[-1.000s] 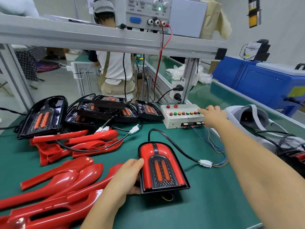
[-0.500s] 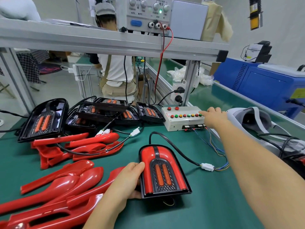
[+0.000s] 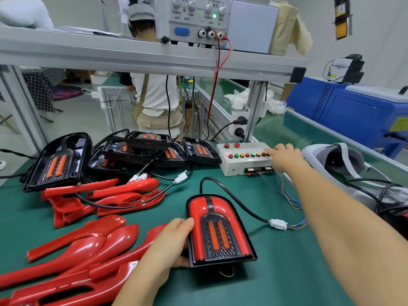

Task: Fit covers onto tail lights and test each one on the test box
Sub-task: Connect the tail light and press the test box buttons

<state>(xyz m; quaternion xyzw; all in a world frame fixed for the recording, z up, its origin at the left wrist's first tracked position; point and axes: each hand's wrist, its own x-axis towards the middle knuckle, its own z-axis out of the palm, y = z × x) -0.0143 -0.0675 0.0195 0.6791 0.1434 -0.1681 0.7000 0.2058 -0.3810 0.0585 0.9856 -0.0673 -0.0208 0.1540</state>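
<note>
From the head camera, the left hand [image 3: 167,244] lies low on the green table [image 3: 287,274], thumb curled over the near left edge of the covered tail light [image 3: 218,230], gripping it flat. The right arm reaches forward, and the right hand [image 3: 284,157] holds nothing, its forefinger touching the right end of the test box [image 3: 242,165] button row.

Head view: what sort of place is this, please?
Most likely a factory assembly and test bench for vehicle lights. A bench power supply stands on the shelf, a test box with coloured buttons sits on the green mat, and uncovered tail lights and loose red covers lie in piles.
</note>
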